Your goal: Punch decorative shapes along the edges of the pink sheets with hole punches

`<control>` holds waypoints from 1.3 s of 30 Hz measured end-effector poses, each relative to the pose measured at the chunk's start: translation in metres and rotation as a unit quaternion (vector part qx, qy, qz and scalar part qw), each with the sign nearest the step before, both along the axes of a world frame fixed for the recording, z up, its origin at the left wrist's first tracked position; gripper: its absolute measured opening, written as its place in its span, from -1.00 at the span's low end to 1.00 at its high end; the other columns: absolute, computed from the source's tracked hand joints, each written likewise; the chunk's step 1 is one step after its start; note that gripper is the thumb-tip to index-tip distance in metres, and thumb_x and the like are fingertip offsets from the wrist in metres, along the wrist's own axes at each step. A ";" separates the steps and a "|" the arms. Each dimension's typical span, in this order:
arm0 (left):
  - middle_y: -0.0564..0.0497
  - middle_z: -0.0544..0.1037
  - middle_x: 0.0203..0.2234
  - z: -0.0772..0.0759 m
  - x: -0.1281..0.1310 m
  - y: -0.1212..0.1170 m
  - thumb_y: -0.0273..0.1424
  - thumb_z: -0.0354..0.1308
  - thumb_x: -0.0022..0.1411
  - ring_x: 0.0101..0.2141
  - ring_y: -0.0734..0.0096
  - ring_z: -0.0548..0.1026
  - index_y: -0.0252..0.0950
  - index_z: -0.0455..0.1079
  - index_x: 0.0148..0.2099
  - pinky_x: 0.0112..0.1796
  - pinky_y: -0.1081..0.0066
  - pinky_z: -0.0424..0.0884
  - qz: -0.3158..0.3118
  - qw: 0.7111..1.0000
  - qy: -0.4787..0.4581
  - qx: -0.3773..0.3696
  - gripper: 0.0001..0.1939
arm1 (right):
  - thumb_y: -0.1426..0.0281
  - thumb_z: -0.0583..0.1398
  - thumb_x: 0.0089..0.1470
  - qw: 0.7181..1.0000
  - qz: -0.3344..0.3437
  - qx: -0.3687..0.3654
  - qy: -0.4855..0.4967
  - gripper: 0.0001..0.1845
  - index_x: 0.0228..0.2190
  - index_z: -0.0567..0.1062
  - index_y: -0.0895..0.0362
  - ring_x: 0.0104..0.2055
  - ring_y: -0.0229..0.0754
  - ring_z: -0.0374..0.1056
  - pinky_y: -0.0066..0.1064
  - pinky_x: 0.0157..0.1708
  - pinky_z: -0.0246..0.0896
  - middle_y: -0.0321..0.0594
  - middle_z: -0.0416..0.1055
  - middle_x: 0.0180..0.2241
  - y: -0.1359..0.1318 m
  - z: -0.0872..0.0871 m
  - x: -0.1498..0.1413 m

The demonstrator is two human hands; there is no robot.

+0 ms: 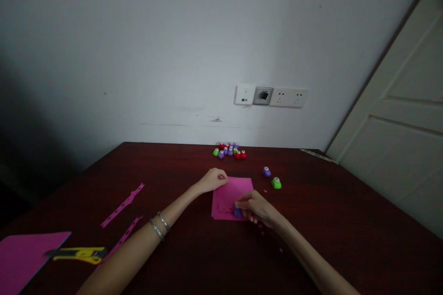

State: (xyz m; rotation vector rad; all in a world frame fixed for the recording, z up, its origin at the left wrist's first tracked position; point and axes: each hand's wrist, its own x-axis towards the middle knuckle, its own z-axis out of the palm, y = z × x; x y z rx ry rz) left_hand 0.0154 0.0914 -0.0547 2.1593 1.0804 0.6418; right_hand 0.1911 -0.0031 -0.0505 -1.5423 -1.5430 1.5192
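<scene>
Mostly I'm staring at a scuffed off-white wall [173, 46] up top, plus a grey-framed square plate [259, 96] between two white plastic socket plates [288, 97] right of centre, a white panelled door [408, 101] far right, and a yellow-and-black utility knife [81, 253] lower left.

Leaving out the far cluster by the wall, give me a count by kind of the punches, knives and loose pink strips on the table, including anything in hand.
Purple punches: 2 (one in the right hand)
Green punch: 1
Yellow knife: 1
Pink strips: 2
Total: 6
</scene>
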 end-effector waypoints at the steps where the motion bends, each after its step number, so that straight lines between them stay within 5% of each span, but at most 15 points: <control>1: 0.02 0.46 -0.58 0.005 0.001 -0.002 -0.37 0.12 0.05 -0.53 0.52 0.38 -0.40 0.42 -0.42 -0.50 0.55 0.24 -0.007 1.000 -0.022 -0.020 -0.83 | 0.42 0.10 -0.07 1.000 -0.002 0.001 -0.002 -0.81 -0.64 0.38 0.19 -0.83 -0.44 -0.01 -0.60 -0.85 -0.18 -0.45 0.17 -0.84 0.000 0.001 0.000; 7: 0.10 0.36 -0.71 0.031 0.012 -0.031 -0.10 0.18 -0.02 -0.71 0.60 0.24 -0.36 0.33 -0.51 -0.67 0.55 0.11 -0.127 0.968 0.003 -0.217 -0.63 | 0.43 0.09 -0.06 1.000 -0.007 0.007 -0.007 -0.79 -0.67 0.38 0.19 -0.83 -0.43 -0.01 -0.58 -0.82 -0.17 -0.45 0.16 -0.85 -0.001 0.002 -0.002; 17: 0.14 0.32 -0.77 0.017 0.029 -0.033 -0.09 0.28 -0.16 -0.76 0.65 0.18 -0.33 0.23 -0.57 -0.69 0.53 0.03 -0.153 0.929 0.076 -0.328 -0.57 | 0.46 0.10 -0.10 1.000 -0.005 0.002 0.001 -0.86 -0.58 0.44 0.20 -0.84 -0.44 -0.01 -0.60 -0.82 -0.16 -0.46 0.17 -0.84 0.000 0.000 -0.002; 30: 0.16 0.30 -0.80 0.015 0.025 -0.030 0.02 0.29 -0.30 -0.77 0.65 0.15 -0.31 0.21 -0.56 -0.69 0.54 0.00 -0.117 0.927 0.112 -0.339 -0.48 | 0.57 0.02 -0.15 1.000 -0.015 -0.014 -0.018 -0.81 -0.53 0.41 0.19 -0.84 -0.43 0.01 -0.62 -0.80 -0.13 -0.48 0.18 -0.86 0.000 0.005 -0.005; 39: 0.12 0.36 -0.71 0.037 0.008 -0.021 -0.09 0.27 -0.18 -0.67 0.60 0.25 -0.34 0.33 -0.53 -0.62 0.54 0.10 -0.114 0.978 0.066 -0.160 -0.61 | 0.41 0.10 -0.02 1.000 0.004 -0.008 -0.021 -0.88 -0.48 0.41 0.19 -0.81 -0.42 0.08 -0.61 -0.81 -0.06 -0.47 0.20 -0.81 -0.004 0.007 -0.001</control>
